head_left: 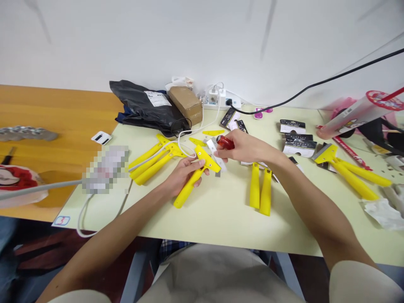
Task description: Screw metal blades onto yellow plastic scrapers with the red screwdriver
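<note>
My left hand (pixel 186 173) is closed around a yellow scraper (pixel 190 188) just below its wide head, where small screws show. My right hand (pixel 242 146) grips a tool with a red handle (pixel 223 142), which looks like a screwdriver; its tip is hidden. A pale flat strip (pixel 212 146) lies by the right fingertips, against the scraper's head; whether the fingers hold it I cannot tell. Thin yellow plates (pixel 213 132) rest behind the hands. Several yellow scraper handles (pixel 148 168) lie to the left, and yellow grips (pixel 265 191) lie right of centre.
Black-and-white packaging cards (pixel 299 145) and yellow scrapers (pixel 356 172) lie to the right, near a tall cup (pixel 350 115). A black plastic bag (pixel 142 105), a cardboard box (pixel 186 103) and a power strip (pixel 232 101) line the wall. A white cable (pixel 217 115) runs across the table.
</note>
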`<state>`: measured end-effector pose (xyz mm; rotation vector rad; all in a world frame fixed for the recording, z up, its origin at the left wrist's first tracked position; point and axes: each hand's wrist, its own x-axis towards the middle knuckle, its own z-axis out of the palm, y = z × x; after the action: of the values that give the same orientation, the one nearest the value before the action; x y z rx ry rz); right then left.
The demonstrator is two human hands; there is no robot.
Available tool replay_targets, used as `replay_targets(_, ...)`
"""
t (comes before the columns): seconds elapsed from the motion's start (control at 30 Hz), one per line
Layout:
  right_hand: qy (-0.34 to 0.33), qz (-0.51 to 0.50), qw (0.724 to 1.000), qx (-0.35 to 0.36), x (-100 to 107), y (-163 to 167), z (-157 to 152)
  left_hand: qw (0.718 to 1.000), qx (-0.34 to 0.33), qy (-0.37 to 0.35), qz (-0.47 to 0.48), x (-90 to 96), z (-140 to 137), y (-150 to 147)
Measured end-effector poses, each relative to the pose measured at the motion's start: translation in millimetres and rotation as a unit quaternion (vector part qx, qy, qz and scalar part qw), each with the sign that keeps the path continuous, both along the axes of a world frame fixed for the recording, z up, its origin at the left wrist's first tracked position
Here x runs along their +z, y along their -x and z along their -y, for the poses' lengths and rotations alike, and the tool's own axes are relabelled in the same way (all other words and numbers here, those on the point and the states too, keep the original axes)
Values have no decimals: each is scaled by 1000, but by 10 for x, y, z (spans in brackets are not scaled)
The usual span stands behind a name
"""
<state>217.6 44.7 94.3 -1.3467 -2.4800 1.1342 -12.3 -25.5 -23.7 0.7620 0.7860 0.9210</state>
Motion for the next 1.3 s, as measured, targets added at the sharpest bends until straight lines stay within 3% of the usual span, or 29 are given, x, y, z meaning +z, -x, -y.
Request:
replay_targets(0.37,14,-25,999,15,-21,-8,-12,1000,-10,-2,11,24,15,-7)
replay_targets(0.67,33,-48,995,77,-143,21,-50,999,-44,-7,0,17,33,2)
replay_targets(1.03,27,-13,991,131,-187,6,-70,998,-37,-8,-42,33,52,-14)
replay_targets(1.3,34,-25,989,138,-88,-9,-11,995,-54,-40,-74,115,96,-2)
